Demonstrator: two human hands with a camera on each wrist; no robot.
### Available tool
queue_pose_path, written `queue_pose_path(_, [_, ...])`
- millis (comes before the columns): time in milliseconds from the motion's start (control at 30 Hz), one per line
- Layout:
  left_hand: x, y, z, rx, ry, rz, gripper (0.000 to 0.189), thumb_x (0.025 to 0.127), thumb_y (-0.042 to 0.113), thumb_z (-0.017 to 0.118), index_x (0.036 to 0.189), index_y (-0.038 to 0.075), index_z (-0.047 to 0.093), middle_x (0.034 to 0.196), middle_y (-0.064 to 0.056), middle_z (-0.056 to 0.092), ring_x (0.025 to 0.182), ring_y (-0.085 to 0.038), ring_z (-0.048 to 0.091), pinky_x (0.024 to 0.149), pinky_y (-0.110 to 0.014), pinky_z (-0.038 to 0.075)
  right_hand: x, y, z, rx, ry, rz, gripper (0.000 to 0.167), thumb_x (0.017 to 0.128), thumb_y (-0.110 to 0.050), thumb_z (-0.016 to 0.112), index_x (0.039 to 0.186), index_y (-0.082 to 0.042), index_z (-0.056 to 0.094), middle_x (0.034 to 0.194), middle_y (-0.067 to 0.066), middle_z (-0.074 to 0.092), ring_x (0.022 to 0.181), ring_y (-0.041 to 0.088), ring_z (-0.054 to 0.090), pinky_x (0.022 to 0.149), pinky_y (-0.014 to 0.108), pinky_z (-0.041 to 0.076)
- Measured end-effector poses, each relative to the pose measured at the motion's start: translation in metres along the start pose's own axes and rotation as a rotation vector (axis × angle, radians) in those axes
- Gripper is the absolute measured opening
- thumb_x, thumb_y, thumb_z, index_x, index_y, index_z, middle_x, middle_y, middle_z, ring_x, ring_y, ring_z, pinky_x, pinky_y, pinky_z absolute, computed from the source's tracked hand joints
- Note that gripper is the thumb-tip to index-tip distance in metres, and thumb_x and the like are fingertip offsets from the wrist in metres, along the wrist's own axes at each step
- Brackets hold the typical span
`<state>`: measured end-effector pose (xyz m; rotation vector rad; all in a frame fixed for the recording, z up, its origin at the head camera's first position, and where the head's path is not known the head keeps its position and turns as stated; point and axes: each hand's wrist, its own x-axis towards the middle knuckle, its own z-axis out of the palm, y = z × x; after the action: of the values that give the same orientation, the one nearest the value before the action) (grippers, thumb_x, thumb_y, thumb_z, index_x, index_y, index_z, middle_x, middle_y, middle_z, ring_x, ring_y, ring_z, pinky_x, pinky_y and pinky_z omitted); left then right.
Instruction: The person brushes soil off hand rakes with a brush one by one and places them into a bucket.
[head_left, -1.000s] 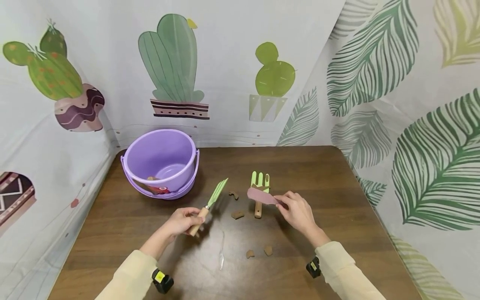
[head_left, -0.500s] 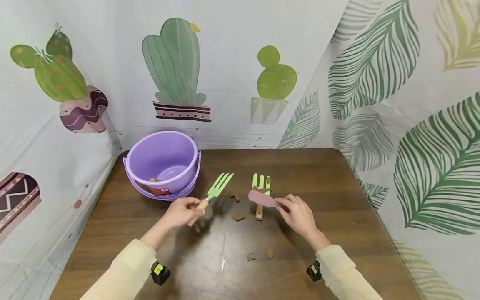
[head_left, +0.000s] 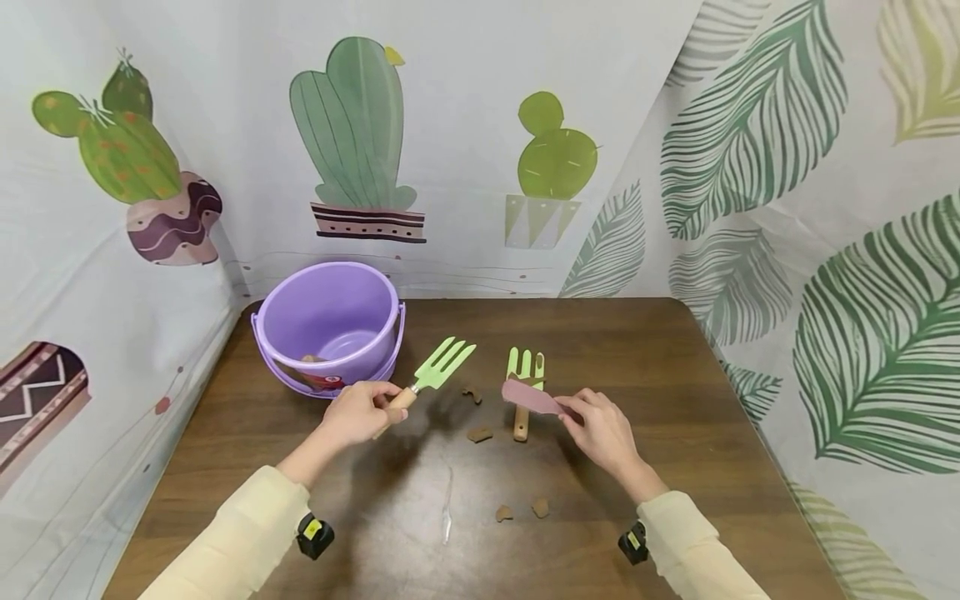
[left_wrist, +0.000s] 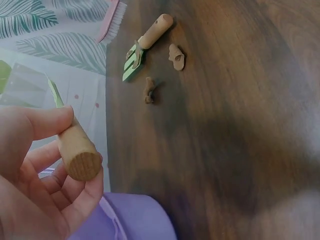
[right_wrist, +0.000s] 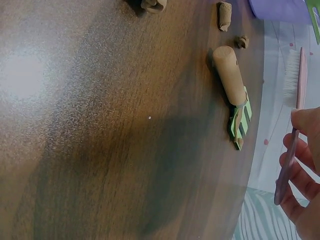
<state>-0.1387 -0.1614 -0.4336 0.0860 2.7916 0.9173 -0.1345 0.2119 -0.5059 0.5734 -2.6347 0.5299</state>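
Observation:
My left hand (head_left: pixel 360 414) grips the wooden handle (left_wrist: pixel 77 150) of a green garden hand fork (head_left: pixel 444 364), held above the table with its prongs pointing away and to the right. My right hand (head_left: pixel 603 427) pinches a pink brush (head_left: pixel 531 398) by its handle; white bristles (right_wrist: pixel 291 77) show in the right wrist view. Beneath the brush, a second hand fork (head_left: pixel 521 425) lies on the table, with brown clay-like lumps (left_wrist: pixel 136 55) stuck to its green prongs. Between the two forks lie two loose brown pieces (head_left: pixel 480 434), one nearer me than the other.
A purple bucket (head_left: pixel 375 360) stands at the back left, its handle down, something brown inside. Two more brown crumbs (head_left: pixel 540 507) lie nearer the front of the dark wooden table (head_left: pixel 637 333). Patterned cloth (head_left: pixel 465 167) hangs behind. A thin pale streak (head_left: pixel 447 521) marks the tabletop.
My left hand has moved slightly forward and rolled the hand fork, so its prongs now show broad side up instead of edge on. The brush and right hand have barely moved.

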Motion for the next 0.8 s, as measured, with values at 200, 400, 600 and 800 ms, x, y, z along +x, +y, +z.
queue_pose_path(200, [-0.001, 0.002, -0.010, 0.058, 0.029, 0.025, 0.027, 0.074, 0.032, 0.071, 0.100, 0.024, 0.068, 0.070, 0.011, 0.061, 0.061, -0.008, 0.053, 0.056, -0.027, 0.038, 0.000, 0.000, -0.002, 0.004, -0.001, 0.002, 0.024, 0.074, -0.015, 0.075, 0.098, -0.016, 0.072, 0.081, -0.003, 0.061, 0.065, 0.011, 0.048, 0.054, 0.027, 0.040])
queue_pose_path(400, [-0.004, 0.006, -0.024, 0.101, 0.053, 0.065, 0.027, 0.074, 0.033, 0.070, 0.099, 0.025, 0.069, 0.074, 0.009, 0.064, 0.065, -0.010, 0.056, 0.056, -0.028, 0.039, -0.002, 0.000, -0.001, 0.010, -0.006, -0.001, 0.024, 0.075, -0.015, 0.074, 0.098, -0.015, 0.072, 0.081, -0.002, 0.061, 0.065, 0.012, 0.048, 0.054, 0.027, 0.040])
queue_pose_path(600, [-0.005, 0.010, -0.039, 0.140, 0.065, 0.067, 0.026, 0.075, 0.035, 0.070, 0.100, 0.027, 0.068, 0.077, 0.009, 0.065, 0.070, -0.011, 0.057, 0.056, -0.029, 0.039, -0.003, 0.001, -0.001, 0.011, -0.003, -0.001, 0.024, 0.074, -0.014, 0.074, 0.098, -0.016, 0.072, 0.080, -0.003, 0.060, 0.065, 0.011, 0.047, 0.054, 0.026, 0.040])
queue_pose_path(800, [-0.005, 0.014, -0.052, 0.198, 0.104, 0.090, 0.023, 0.076, 0.033, 0.070, 0.098, 0.026, 0.069, 0.076, 0.007, 0.066, 0.076, -0.017, 0.060, 0.067, -0.047, 0.045, -0.002, 0.000, -0.001, 0.018, 0.016, -0.009, 0.024, 0.074, -0.014, 0.075, 0.097, -0.017, 0.072, 0.079, -0.004, 0.060, 0.064, 0.011, 0.047, 0.053, 0.026, 0.039])
